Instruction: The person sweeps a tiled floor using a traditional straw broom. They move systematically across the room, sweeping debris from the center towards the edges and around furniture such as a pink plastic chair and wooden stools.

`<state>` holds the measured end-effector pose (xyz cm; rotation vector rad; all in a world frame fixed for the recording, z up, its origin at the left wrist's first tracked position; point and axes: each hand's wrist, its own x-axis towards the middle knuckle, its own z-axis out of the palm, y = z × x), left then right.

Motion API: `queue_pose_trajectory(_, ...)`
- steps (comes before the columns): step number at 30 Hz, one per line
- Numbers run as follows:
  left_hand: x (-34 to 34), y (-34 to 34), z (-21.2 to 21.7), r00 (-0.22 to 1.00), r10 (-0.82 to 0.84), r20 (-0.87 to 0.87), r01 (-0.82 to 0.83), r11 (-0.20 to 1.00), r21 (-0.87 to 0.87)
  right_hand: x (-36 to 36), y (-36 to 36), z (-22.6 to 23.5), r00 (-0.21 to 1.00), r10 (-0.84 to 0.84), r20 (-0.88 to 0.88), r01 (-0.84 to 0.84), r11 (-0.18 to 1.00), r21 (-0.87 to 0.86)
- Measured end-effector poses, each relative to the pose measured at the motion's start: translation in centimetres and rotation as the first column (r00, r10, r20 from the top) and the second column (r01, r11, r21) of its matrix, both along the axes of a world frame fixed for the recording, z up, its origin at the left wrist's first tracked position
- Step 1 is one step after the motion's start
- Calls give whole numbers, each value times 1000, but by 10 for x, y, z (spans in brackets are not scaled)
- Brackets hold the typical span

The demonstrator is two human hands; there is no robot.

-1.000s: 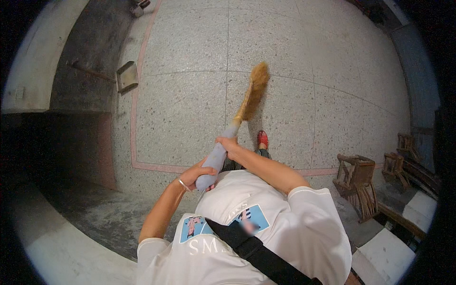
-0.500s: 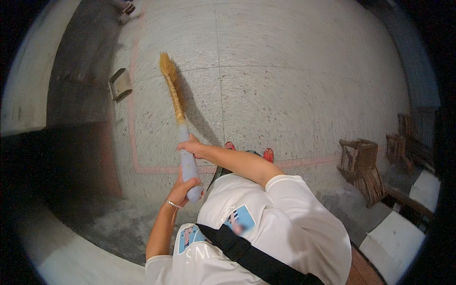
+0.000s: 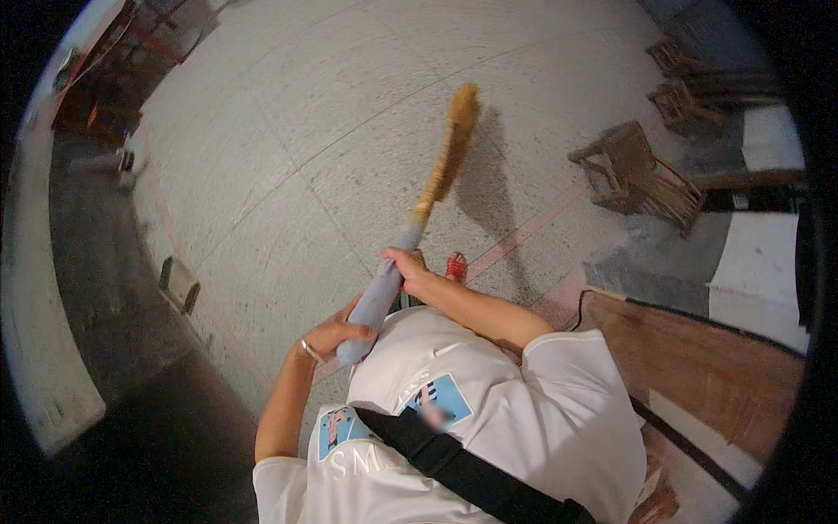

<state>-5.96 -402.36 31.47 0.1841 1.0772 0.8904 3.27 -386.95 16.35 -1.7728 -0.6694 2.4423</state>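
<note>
Both of my hands grip a broom [image 3: 375,301] with a thick pale grey-blue handle and a yellow straw head. Near the handle's butt end, my left hand [image 3: 336,334] wraps around it, a bracelet on that wrist. Further up, just below the straw, my right hand [image 3: 408,270] is closed on the same handle. The broom slants away from me, up and to the right, its bristle end slightly blurred over the speckled floor [image 3: 288,140]. A shadow of the broom falls on the floor to its right.
A wooden chair [image 3: 628,166] stands to the right, with more small wooden chairs [image 3: 685,105] beyond it. At the left, a small box-like dustpan shape [image 3: 180,285] lies by the dark wall side. A brown wooden surface [image 3: 698,358] is at the right. Red sandals show below me.
The broom's head has swung from the left to the right, both hands still on the handle. My view has turned right, bringing the chairs closer and higher in the picture.
</note>
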Motion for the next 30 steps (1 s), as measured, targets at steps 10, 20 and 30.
queue_pose_trajectory(10, 65, 164, -40, 904, -384, 185, 395, 919, -20, 122, 90, 1, 874, -486, 15, 483, 866, -127)
queue_pose_trajectory(20, 100, 147, -28, 992, -78, -104, 69, 994, -88, 86, 107, -50, 986, -166, -1, 165, 979, 123)
queue_pose_trajectory(30, 141, 204, -31, 994, -105, -12, 105, 993, 52, 144, 181, -6, 957, -256, -136, 273, 954, 125)
